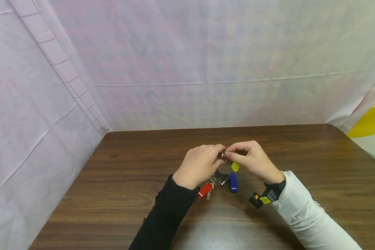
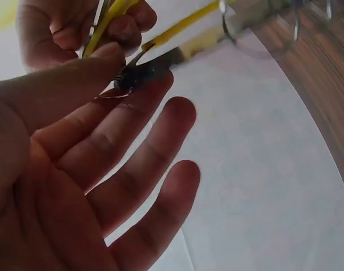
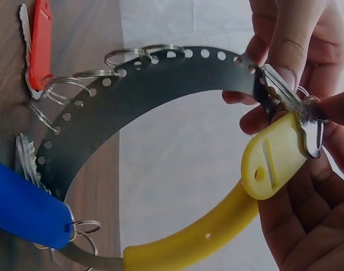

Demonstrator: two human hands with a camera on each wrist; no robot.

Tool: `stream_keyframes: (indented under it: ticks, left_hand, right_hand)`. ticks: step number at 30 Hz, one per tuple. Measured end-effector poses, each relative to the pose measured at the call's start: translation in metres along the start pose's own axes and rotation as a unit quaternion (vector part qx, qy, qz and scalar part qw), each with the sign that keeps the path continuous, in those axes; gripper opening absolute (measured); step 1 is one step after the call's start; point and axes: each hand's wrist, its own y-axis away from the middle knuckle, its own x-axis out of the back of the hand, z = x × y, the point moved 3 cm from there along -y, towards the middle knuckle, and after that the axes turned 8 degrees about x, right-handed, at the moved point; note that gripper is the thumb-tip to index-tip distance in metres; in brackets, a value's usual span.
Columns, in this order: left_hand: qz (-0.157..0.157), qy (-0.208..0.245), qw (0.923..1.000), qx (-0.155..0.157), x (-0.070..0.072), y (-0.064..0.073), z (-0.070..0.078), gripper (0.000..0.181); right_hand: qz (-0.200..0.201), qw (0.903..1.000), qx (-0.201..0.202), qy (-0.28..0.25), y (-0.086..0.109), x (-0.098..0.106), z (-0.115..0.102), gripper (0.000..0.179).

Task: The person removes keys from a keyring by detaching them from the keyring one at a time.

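In the right wrist view a large key ring shows a curved dark metal band [image 3: 132, 90] with a row of holes and a yellow grip [image 3: 194, 237]. My left hand [image 1: 200, 165] pinches one end of the band between thumb and forefinger, its other fingers spread in the left wrist view. Close against it, my right hand [image 1: 253, 161] pinches a small split ring bearing a silver key [image 3: 282, 90] and a yellow tag [image 3: 268, 135]. Whether this split ring passes through a hole cannot be told. A blue tag [image 3: 25, 209] and a red tag [image 3: 41, 45] hang with keys from the band.
Several other split rings [image 3: 98, 73] sit in the band's holes. Beneath the hands lies a brown wood-grain table [image 1: 137, 173]. Pale cloth [image 1: 206, 62] hangs behind it, and more cloth [image 1: 34, 114] at the left.
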Motion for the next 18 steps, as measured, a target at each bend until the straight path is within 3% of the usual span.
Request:
stream_keyframes:
  ticks: [6,18]
  left_hand:
    - [0.018,0.014,0.9997,-0.002,-0.0003,-0.0004,-0.0005,0.025]
    - [-0.002,0.017,0.9998,-0.005,-0.0012,-0.0004,0.0006,0.024]
  right_hand:
    - [0.005,1.0,-0.006,0.001,0.0006,0.0009,-0.0017,0.014]
    - [0.004,0.9999,-0.009,0.01,0.002,0.003,-0.0006,0.014]
